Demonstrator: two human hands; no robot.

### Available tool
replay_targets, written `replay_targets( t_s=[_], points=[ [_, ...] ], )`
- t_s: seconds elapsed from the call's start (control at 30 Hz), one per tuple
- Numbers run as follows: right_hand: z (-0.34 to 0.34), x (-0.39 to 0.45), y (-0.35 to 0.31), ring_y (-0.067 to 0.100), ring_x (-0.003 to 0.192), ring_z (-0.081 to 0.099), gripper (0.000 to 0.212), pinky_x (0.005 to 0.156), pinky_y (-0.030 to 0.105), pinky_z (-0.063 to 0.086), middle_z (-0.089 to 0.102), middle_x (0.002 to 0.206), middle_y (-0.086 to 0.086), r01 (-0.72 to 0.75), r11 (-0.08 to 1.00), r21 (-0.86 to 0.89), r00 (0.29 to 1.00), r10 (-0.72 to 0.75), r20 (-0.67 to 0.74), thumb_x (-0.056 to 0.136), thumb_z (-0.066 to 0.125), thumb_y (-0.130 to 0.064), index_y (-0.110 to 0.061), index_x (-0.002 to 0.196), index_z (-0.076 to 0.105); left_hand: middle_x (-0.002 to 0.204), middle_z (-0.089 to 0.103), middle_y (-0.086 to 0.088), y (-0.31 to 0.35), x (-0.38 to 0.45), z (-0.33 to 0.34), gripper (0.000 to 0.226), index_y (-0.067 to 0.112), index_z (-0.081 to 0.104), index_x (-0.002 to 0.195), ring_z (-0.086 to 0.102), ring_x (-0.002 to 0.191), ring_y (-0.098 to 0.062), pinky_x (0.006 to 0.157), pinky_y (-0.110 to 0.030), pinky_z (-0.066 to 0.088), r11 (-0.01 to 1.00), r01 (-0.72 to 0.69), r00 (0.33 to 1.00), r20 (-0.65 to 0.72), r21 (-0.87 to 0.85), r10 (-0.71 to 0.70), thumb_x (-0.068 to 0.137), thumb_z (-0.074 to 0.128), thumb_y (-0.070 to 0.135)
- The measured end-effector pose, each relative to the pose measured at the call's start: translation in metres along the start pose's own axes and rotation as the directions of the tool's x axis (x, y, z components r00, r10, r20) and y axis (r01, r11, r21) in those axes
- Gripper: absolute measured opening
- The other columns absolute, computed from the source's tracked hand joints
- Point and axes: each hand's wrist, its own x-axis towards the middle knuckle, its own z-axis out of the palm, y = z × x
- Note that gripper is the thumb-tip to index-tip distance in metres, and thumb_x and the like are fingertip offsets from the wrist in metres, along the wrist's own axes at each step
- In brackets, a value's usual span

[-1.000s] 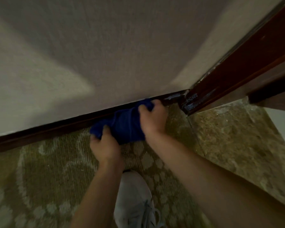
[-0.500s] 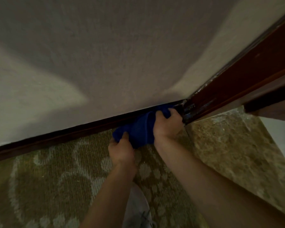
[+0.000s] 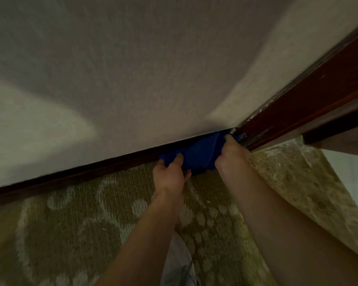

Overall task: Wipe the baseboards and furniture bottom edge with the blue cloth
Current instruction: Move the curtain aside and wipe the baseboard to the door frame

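Both hands, left hand (image 3: 170,175) and right hand (image 3: 232,150), grip the blue cloth (image 3: 198,154), pressing it against the dark baseboard (image 3: 91,173) beside the wooden door frame (image 3: 298,104).

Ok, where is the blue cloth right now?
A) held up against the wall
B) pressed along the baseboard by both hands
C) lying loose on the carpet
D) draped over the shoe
B: the blue cloth sits against the dark baseboard, with the left hand and right hand gripping its ends.
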Motion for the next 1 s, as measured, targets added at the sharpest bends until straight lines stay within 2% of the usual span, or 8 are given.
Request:
replay_targets(
  t_s=[0.07,0.13,0.27,0.4,0.53,0.67,0.83,1.0],
  points=[
    [-0.002,-0.002,-0.002,0.028,0.1,0.065,0.034,0.091,0.049,0.054,0.065,0.119,0.01,-0.051,0.997,0.054,0.999,0.052,-0.002,0.084,0.071,-0.021,-0.009,0.115,0.062,0.141,0.049,-0.011,0.004,0.0,0.006,0.065,0.015,0.026,0.152,0.057,0.119,-0.028,0.08,-0.029,0.053,0.999,0.028,1.0,0.0,-0.017,-0.028,0.097,0.058,0.01],
    [-0.002,-0.008,-0.007,0.028,0.111,0.062,0.024,0.096,0.046,0.052,0.061,0.128,0.013,-0.04,0.997,0.06,0.999,0.041,-0.013,0.093,0.058,-0.02,-0.01,0.115,0.058,0.146,0.045,-0.011,0.007,0.0,0.013,0.064,0.014,0.026,0.152,0.053,0.124,-0.03,0.081,-0.03,0.05,0.997,0.058,0.998,0.005,-0.055,-0.058,0.097,0.057,0.008],
    [-0.006,-0.016,-0.005,0.029,0.127,0.052,0.044,0.101,0.038,0.045,0.051,0.141,0.015,0.015,1.0,0.01,0.999,-0.016,0.043,0.097,0.053,-0.023,-0.004,0.136,0.047,0.145,0.047,-0.012,0.002,-0.001,0.01,0.062,0.014,0.029,0.152,0.055,0.122,-0.03,0.073,-0.027,0.053,0.996,0.041,0.999,-0.028,-0.074,-0.043,0.097,0.056,0.009],
    [-0.002,-0.03,0.01,0.025,0.102,0.056,0.039,0.099,0.041,0.048,0.056,0.121,0.005,0.028,0.994,-0.11,0.991,-0.014,0.13,0.09,0.064,-0.021,-0.009,0.124,0.052,0.141,0.051,-0.012,-0.005,-0.001,-0.006,0.05,0.013,0.037,0.148,0.056,0.113,-0.026,0.085,-0.033,0.05,0.982,-0.031,0.98,-0.2,-0.187,-0.007,0.099,0.048,0.006],
    [-0.001,-0.018,0.002,0.027,0.093,0.058,0.023,0.091,0.038,0.053,0.059,0.106,0.009,0.045,0.983,-0.176,0.993,-0.025,0.112,0.086,0.067,-0.022,-0.006,0.094,0.053,0.148,0.044,-0.011,-0.009,0.003,-0.004,0.058,0.018,0.028,0.153,0.052,0.126,-0.03,0.087,-0.034,0.049,0.99,-0.027,0.987,-0.163,-0.136,0.004,0.1,0.049,0.01],
    [-0.003,0.001,-0.012,0.023,0.1,0.05,0.049,0.092,0.035,0.044,0.052,0.119,0.007,0.049,0.995,-0.092,0.999,-0.047,0.025,0.088,0.066,-0.025,-0.004,0.128,0.046,0.154,0.036,-0.01,-0.007,0.005,0.02,0.063,0.017,0.022,0.154,0.045,0.133,-0.03,0.091,-0.033,0.049,0.995,0.019,0.995,-0.094,-0.097,-0.028,0.099,0.049,0.005],
    [0.0,-0.013,0.005,0.025,0.097,0.06,0.037,0.092,0.041,0.051,0.061,0.123,0.011,-0.062,0.998,0.007,0.993,0.061,0.1,0.088,0.066,-0.021,-0.005,0.119,0.056,0.146,0.044,-0.008,-0.005,0.001,0.007,0.057,0.016,0.027,0.152,0.051,0.122,-0.026,0.09,-0.033,0.05,0.992,-0.049,0.99,-0.138,-0.118,0.033,0.099,0.047,0.006],
    [-0.002,-0.029,0.014,0.029,0.107,0.059,0.054,0.094,0.045,0.053,0.056,0.127,0.013,-0.098,0.992,-0.075,0.965,0.114,0.236,0.088,0.066,-0.018,-0.009,0.136,0.044,0.132,0.053,-0.004,-0.004,-0.004,-0.018,0.049,0.021,0.038,0.145,0.056,0.107,-0.021,0.09,-0.035,0.051,0.973,-0.2,0.959,-0.228,-0.115,0.17,0.099,0.048,0.009]
  ],
)
